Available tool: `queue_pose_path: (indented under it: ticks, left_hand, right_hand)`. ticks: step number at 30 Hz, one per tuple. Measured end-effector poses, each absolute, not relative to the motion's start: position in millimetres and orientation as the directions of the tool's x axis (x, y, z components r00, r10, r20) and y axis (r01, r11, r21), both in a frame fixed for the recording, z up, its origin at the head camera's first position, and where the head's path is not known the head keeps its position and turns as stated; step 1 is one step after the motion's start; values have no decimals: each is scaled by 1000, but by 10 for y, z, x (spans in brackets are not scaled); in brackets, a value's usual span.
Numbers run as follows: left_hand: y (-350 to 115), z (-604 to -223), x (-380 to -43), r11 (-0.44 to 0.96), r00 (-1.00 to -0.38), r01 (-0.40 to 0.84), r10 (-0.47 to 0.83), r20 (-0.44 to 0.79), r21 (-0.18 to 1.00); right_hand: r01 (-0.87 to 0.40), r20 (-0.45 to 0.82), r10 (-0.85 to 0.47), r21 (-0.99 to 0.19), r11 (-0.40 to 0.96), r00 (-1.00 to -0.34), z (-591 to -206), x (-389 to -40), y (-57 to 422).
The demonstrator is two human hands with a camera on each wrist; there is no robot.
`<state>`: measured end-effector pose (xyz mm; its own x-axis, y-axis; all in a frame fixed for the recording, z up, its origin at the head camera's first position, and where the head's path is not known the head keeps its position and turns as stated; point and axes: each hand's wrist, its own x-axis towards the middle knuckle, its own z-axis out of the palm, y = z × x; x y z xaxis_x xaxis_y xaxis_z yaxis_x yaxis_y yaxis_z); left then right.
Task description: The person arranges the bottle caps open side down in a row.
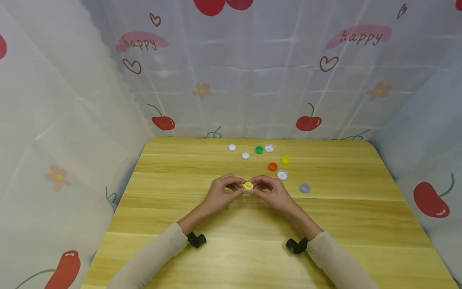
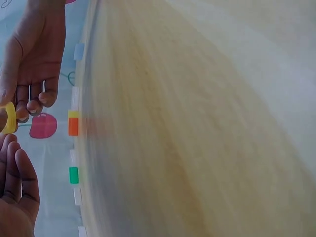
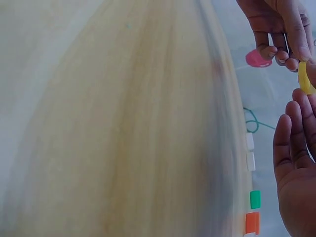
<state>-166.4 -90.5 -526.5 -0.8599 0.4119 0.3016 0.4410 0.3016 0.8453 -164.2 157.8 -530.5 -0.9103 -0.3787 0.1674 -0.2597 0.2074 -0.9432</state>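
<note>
A small round yellow bottle cap (image 1: 248, 186) with dark markings on its top is held between both hands above the table. My left hand (image 1: 223, 194) pinches its left edge between thumb and fingers. From the other side, my right hand (image 1: 274, 194) pinches the right edge. In the left wrist view the cap (image 2: 10, 118) shows its ridged side at the frame's left border. The right wrist view catches only part of the cap (image 3: 304, 78), the rest cut off by the border.
Beyond the hands on the wooden table (image 1: 173, 180) lie white caps (image 1: 232, 147), a green cap (image 1: 259, 149), an orange cap (image 1: 272, 166) and another yellow cap (image 1: 285, 160). A greyish-purple cap (image 1: 304, 188) lies right of my right hand. A printed curtain (image 1: 245, 80) surrounds the table.
</note>
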Motion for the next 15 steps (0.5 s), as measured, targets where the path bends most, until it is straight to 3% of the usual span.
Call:
queue_pose_path:
  ticks: [9,15]
  left_hand:
    - [-1032,-5277,-1653,349,-885,389,399,241,853]
    - [-1296,-5305,-1605,426,-904,350,385,183,834]
  right_hand:
    - [-304,185,-367,-904,302,-912,-5301,-1670,1441]
    - [-441,214,-465,-770,462,-859,-5285,-1658,1169]
